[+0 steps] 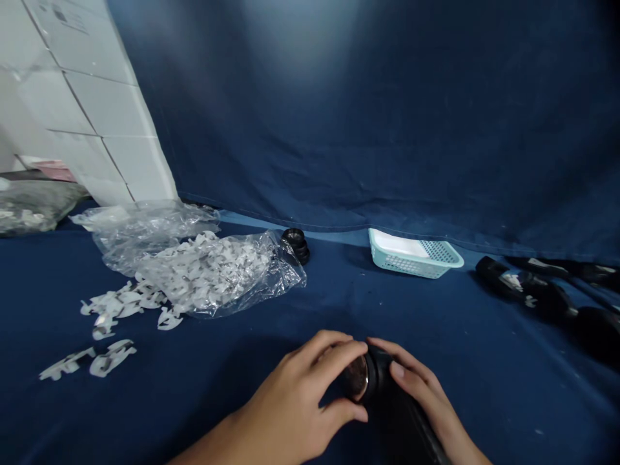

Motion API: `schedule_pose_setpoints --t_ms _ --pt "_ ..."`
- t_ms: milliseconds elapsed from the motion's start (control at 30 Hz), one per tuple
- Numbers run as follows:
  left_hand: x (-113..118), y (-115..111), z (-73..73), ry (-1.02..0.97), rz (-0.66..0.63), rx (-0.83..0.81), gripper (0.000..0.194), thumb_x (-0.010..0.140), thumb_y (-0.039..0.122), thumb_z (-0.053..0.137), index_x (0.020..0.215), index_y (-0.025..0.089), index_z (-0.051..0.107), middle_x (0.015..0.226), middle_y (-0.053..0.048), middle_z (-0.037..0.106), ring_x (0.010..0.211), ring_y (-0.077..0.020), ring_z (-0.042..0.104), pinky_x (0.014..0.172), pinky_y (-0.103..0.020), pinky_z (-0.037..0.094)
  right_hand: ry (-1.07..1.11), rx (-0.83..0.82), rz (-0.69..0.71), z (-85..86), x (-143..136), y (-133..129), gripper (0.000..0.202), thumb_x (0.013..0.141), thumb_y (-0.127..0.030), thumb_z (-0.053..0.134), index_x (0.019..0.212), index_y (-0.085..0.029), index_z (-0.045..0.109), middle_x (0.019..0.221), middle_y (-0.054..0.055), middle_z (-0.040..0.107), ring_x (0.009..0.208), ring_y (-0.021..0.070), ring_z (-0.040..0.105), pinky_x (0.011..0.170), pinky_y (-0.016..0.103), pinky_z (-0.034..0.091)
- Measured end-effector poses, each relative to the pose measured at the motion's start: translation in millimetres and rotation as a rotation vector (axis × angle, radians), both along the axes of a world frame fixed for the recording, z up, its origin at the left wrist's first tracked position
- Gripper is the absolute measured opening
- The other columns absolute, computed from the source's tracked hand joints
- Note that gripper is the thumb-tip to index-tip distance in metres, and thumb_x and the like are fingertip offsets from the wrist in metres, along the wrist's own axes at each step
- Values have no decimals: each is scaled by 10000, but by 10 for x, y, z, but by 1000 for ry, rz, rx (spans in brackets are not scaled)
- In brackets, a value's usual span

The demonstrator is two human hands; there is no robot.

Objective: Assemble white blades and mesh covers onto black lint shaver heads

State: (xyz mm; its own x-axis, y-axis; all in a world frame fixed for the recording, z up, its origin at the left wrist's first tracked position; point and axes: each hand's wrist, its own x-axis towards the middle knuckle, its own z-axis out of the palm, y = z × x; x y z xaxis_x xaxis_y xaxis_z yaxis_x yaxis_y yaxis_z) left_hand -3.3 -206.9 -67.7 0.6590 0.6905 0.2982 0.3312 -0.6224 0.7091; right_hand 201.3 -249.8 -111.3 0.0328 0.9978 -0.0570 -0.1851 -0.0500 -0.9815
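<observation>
A dark blue curtain point(368, 123) hangs behind the table point(271, 323), which is covered in blue cloth. White panels point(126, 103) stand at the far left. A clear plastic bag point(285, 281) lies left of centre, spilling white pieces point(220, 261) from its left side. Dark objects point(547, 300) line the right edge. The left hand point(300, 400) and right hand point(431, 394) meet around a long black object point(409, 420) at the near edge, just right of centre. The left fingers curve, parted by its round, silver-rimmed end, thumb below; the right fingers bend closely along its right side. A pale turquoise basket point(416, 266) sits near the curtain. Smallest, a stack of black rings point(296, 245) stands just beside the bag.
</observation>
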Motion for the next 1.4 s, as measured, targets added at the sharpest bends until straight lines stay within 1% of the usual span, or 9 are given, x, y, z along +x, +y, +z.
schedule_pose_setpoints --t_ms 167,300,567,700,833,1000,1133,1267,1400 --pt "24 -4 -2 -103 97 -155 570 709 377 810 1203 271 546 989 -14 638 807 -172 611 779 -320 538 -271 189 -73 -15 -19 -126 362 861 -414 624 1211 -321 614 1200 40 695 1124 256 634 948 338 511" --pt "27 11 26 -147 54 -353 517 716 419 790 1141 245 553 913 -3 667 710 -152 605 657 -271 512 -563 568 -156 -66 2 -162 420 867 -370 627 1273 -285 560 1292 64 635 1216 253 573 1022 332 472" --pt "56 4 -29 -259 33 -634 406 814 538 631 968 163 604 653 23 588 512 -112 591 477 -203 444 -840 1053 -200 91 3 -121 468 873 -262 610 1327 -181 527 1242 159 632 1096 316 640 841 446 582" --pt "100 23 -26 -348 1 -929 497 827 642 547 738 154 536 489 35 542 357 -97 555 346 -157 395 -911 1108 -219 128 -46 -150 511 860 -231 654 1340 -338 518 1015 60 760 1030 312 693 804 474 608" --pt "108 68 4 -286 15 -1065 566 835 694 486 661 157 521 489 6 584 326 -96 550 304 -152 380 -1078 1133 -158 18 2 -212 495 830 -176 658 1259 -409 576 898 -12 798 1043 338 693 843 534 591" --pt "82 84 -15 -367 -47 -1052 498 759 630 655 864 151 566 612 40 569 440 -90 575 436 -195 474 -1003 1041 -145 -34 49 -215 701 774 -156 707 1391 -374 455 1117 48 740 1111 344 644 880 531 558" --pt "44 70 24 -361 -125 -876 528 702 438 799 1092 187 548 884 4 624 667 -102 613 623 -229 507 -807 913 -193 10 24 -211 600 787 -245 692 1351 -342 511 1304 93 611 1100 357 618 878 532 525" --pt "32 37 39 -201 -22 -506 621 630 290 873 1145 257 527 1013 6 637 853 -156 627 792 -294 524 -578 529 -178 74 -8 -211 403 837 -338 656 1236 -326 604 1261 70 634 1168 330 580 955 462 493" --pt "36 9 -57 -55 37 -137 606 672 212 842 1171 302 511 1115 4 597 942 -186 617 883 -340 519 -349 114 -78 154 -34 -151 289 858 -415 614 1123 -310 668 1096 37 715 1024 270 659 890 363 536"
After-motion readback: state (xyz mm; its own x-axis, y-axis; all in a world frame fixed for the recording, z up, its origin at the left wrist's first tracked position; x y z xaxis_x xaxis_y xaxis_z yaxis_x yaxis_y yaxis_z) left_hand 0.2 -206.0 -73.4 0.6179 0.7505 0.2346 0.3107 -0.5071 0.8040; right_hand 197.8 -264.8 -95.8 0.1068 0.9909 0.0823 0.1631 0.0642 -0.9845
